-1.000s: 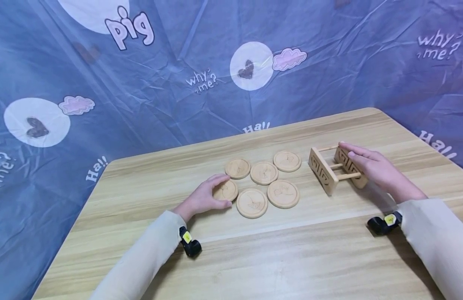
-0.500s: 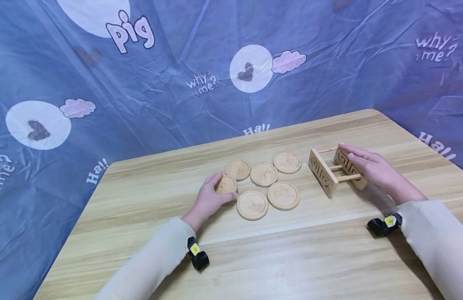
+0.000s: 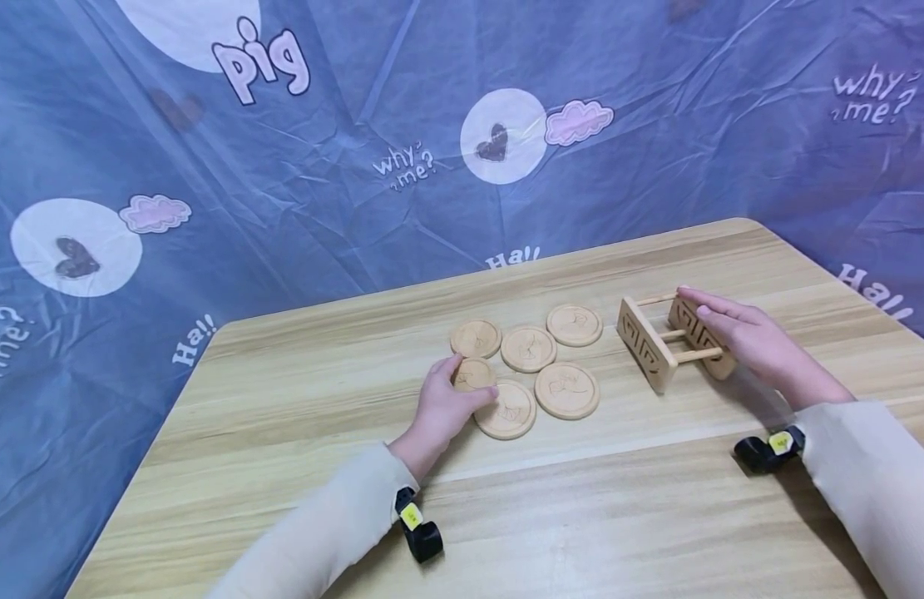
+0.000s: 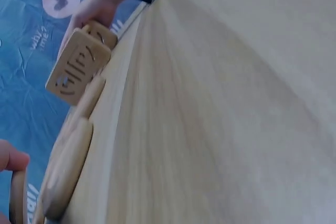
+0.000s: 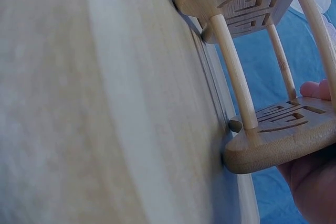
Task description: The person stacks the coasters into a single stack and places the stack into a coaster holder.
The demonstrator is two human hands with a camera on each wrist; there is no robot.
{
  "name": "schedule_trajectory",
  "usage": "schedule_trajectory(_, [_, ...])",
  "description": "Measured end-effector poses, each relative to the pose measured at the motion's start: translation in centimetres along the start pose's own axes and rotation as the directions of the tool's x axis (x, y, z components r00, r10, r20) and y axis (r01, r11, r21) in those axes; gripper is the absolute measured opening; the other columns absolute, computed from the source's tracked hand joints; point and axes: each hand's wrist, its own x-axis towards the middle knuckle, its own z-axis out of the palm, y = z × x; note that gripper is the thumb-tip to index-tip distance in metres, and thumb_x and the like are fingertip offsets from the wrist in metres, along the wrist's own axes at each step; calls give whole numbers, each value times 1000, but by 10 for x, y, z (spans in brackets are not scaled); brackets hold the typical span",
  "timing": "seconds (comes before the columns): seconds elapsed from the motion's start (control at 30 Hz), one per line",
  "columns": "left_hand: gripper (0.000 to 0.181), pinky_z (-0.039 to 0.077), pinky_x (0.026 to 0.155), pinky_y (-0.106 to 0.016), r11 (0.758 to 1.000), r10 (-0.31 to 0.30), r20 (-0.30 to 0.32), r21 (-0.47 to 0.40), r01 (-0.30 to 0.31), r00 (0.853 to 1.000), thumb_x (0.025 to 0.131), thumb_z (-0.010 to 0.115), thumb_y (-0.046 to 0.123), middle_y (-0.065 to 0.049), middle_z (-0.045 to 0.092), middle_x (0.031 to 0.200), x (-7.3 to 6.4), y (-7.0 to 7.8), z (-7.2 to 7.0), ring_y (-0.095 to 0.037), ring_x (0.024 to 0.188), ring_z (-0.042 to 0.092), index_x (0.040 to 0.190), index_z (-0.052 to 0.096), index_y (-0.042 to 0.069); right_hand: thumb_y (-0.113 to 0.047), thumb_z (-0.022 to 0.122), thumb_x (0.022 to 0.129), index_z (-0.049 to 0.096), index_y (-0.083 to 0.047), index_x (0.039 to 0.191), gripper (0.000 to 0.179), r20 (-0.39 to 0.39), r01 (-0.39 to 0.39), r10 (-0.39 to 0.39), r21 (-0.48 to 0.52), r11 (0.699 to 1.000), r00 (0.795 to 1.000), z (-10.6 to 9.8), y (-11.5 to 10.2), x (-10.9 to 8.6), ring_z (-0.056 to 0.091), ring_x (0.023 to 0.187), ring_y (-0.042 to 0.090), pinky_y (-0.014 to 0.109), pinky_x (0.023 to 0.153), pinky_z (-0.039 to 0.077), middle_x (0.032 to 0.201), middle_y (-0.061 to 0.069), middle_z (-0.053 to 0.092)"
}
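Note:
My left hand (image 3: 441, 408) pinches a round wooden coaster (image 3: 472, 376) by its edges, thumb on the near side and fingers on the far side. It is raised above the table and overlaps a leaf-engraved coaster (image 3: 509, 418) in the head view; the left wrist view shows the pinched coaster (image 4: 17, 196) edge-on. At the right, my right hand (image 3: 757, 341) grips the outer side panel of a wooden coaster rack (image 3: 647, 345). Two cut-out panels joined by dowels make up this rack (image 5: 283, 135), which holds no coasters. Fingertips show over the panel's edge in the right wrist view.
More engraved coasters lie flat between the hands: one at the back left (image 3: 475, 339), a middle coaster (image 3: 528, 349), a back right coaster (image 3: 575, 324) and a front right coaster (image 3: 566, 390). Behind the wooden table (image 3: 581, 516) hangs a blue printed cloth (image 3: 319, 208).
My left hand has moved right with the pinched coaster, lifting it from its place at the left of the group. My right hand and the rack have stayed still.

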Motion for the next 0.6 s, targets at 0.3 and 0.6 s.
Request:
schedule_trajectory(0.3, [85, 25, 111, -41, 1000, 0, 7, -9, 0, 1000, 67, 79, 14, -14, 35, 143, -10, 6, 11, -30, 133, 31, 139, 37, -1, -32, 29, 102, 18, -2, 145, 54, -5, 17, -17, 3, 1000, 1000, 0, 2, 0, 15, 140, 19, -6, 89, 21, 148, 25, 14])
schedule_trajectory(0.6, [85, 27, 110, -41, 1000, 20, 35, 23, -20, 999, 65, 79, 14, -15, 35, 142, -20, 7, 21, -31, 131, 33, 138, 38, -2, -32, 29, 102, 18, 0, 145, 55, -7, 22, -22, 1, 1000, 1000, 0, 2, 1, 16, 139, 11, -6, 90, 20, 149, 24, 14])
